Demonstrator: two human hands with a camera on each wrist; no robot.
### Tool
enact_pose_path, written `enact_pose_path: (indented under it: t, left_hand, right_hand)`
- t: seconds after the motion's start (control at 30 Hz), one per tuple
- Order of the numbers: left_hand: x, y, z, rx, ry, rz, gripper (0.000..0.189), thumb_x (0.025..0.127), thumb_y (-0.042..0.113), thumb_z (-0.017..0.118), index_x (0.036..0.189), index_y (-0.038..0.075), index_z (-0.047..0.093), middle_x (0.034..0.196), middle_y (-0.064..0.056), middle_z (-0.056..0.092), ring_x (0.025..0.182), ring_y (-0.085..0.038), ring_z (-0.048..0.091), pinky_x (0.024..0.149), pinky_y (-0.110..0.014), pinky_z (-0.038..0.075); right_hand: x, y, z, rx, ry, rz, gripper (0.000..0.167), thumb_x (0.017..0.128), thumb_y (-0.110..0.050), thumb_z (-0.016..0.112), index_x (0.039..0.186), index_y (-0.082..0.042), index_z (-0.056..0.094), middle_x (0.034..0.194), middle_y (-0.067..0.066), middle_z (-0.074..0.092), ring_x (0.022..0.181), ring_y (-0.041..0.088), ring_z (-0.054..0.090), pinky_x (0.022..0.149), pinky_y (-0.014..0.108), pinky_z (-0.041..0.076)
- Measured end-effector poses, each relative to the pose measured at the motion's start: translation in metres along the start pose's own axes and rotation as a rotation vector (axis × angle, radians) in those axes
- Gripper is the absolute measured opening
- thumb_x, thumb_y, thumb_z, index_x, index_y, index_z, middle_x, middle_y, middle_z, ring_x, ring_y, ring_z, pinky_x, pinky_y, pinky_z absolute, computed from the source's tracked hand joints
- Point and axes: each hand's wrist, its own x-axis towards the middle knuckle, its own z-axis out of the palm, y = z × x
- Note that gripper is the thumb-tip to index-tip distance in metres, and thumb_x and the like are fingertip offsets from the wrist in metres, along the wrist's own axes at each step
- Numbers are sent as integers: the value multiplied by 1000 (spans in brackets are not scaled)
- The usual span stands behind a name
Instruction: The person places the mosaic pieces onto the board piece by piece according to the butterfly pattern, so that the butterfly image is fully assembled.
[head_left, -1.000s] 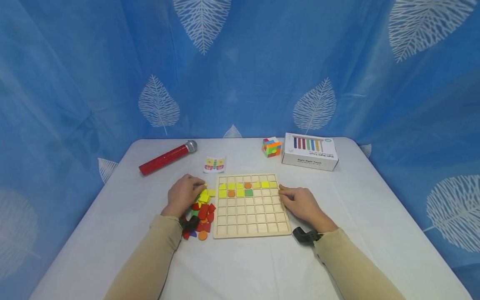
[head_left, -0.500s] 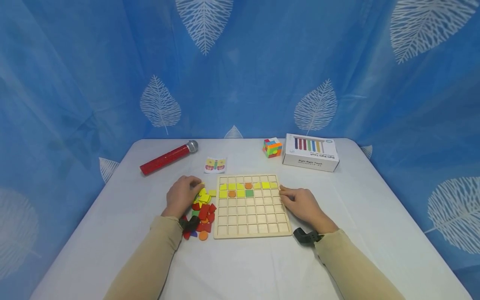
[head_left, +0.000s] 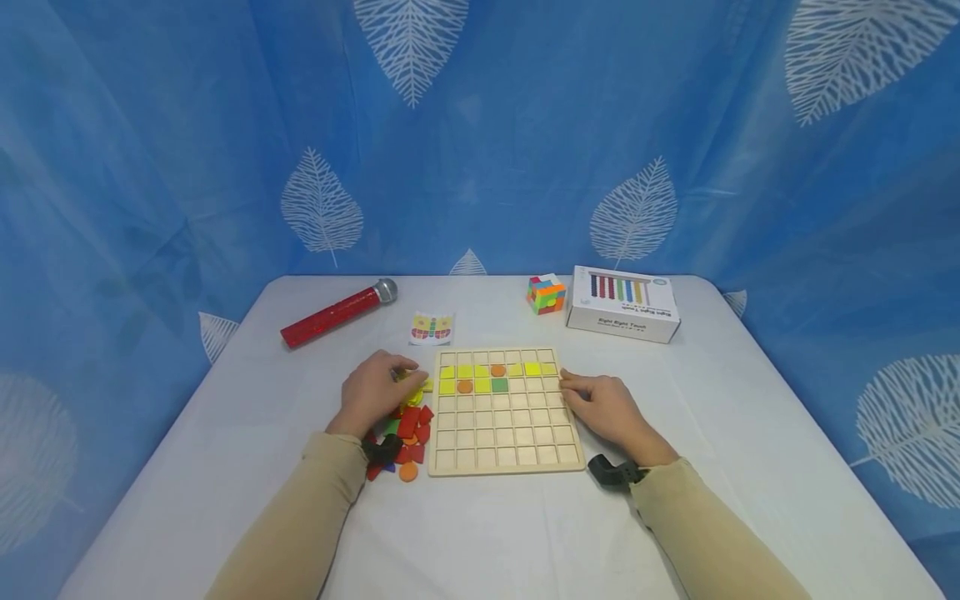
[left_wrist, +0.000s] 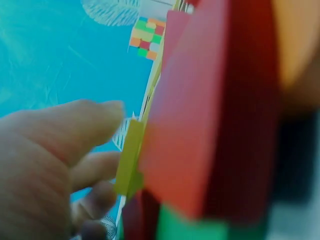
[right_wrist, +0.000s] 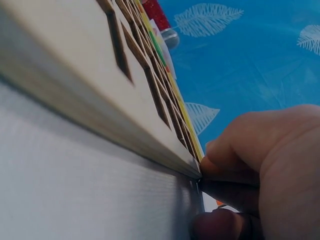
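My left hand [head_left: 373,392] is over the yellow pieces [head_left: 414,399] beside the board's left edge, fingers loosely bent. In the left wrist view, its fingertips are right by a yellow piece [left_wrist: 130,157], with a large blurred red piece [left_wrist: 190,125] in front. My right hand [head_left: 606,407] holds the right edge of a wooden grid board [head_left: 506,471], its fingertips at the rim [right_wrist: 150,157] in the right wrist view. Two upper rows of the board carry yellow pieces, two orange discs [head_left: 498,371] and a green square [head_left: 499,385].
Red, green, orange and blue pieces [head_left: 408,423] lie left of the board, partly hidden by the left wrist. Behind it lie a butterfly pattern card [head_left: 431,328], a red microphone [head_left: 330,318], a puzzle cube [head_left: 546,295] and a white box [head_left: 624,305].
My left hand has shifted slightly right over the yellow pieces, covering more of them, and its fingers reach closer to the board. My right hand stays at the board's edge.
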Motion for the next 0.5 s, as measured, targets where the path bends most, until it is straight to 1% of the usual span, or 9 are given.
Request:
enact_pose_path:
  t: [0.1, 0.2, 0.37, 0.5]
  left_hand:
    - [0, 1, 1, 21, -22, 3, 46, 86, 50, 79, 119, 18, 76, 110, -3, 63, 97, -21, 57, 85, -40, 54]
    - [-1, 1, 1, 24, -32, -2, 42, 86, 47, 79, 115, 17, 77, 108, -2, 63, 95, -21, 58, 84, -40, 54]
    - [-1, 1, 1, 26, -29, 5, 40, 87, 47, 78, 114, 18, 78, 107, -2, 63, 94, -20, 58, 83, -40, 53]
    - [-1, 2, 1, 23, -19, 1, 38, 88, 44, 79, 114, 17, 77, 108, -2, 65, 95, -20, 59, 85, -41, 54]
  right_hand:
    - [0, 0, 0, 7, -3, 2, 33, 100, -27, 64, 127, -10, 73, 141, 4, 63, 134, 31, 58, 111, 53, 44]
    - [-1, 0, 1, 8, -10, 6, 33, 100, -28, 64, 127, -10, 73, 141, 4, 63, 134, 32, 57, 111, 53, 44]
    - [-1, 0, 1, 7, -8, 6, 33, 100, -28, 64, 127, -10, 72, 142, 4, 62, 134, 32, 57, 111, 53, 44]
    - [-1, 0, 0, 4, -2, 0, 33, 100, -27, 63, 127, -10, 73, 141, 4, 63, 134, 32, 58, 111, 53, 44]
